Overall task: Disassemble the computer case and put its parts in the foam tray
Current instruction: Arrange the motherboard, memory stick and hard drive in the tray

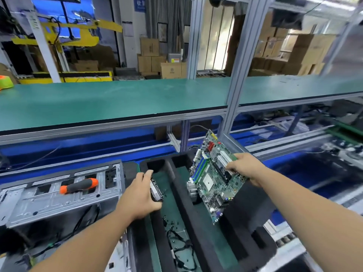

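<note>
Head view: the right hand (242, 168) grips the motherboard (213, 177) by its far right edge, tilted steeply, long axis running from far to near, over the foam tray (198, 228). The left hand (140, 195) holds a drive (156, 190) on edge in the tray's left slot, which also holds loose cables (181, 250).

I see motherboard (214, 179) green with red, blue and white connectors, centre right | foam tray (198, 222) black, floor green | screwdriver (78, 185) dark grey grip with orange ends, left | computer case (59, 195) bare silver metal, lower left | shelf (117, 101) teal-green, across the middle | cables (182, 250) black, bottom centre
</note>
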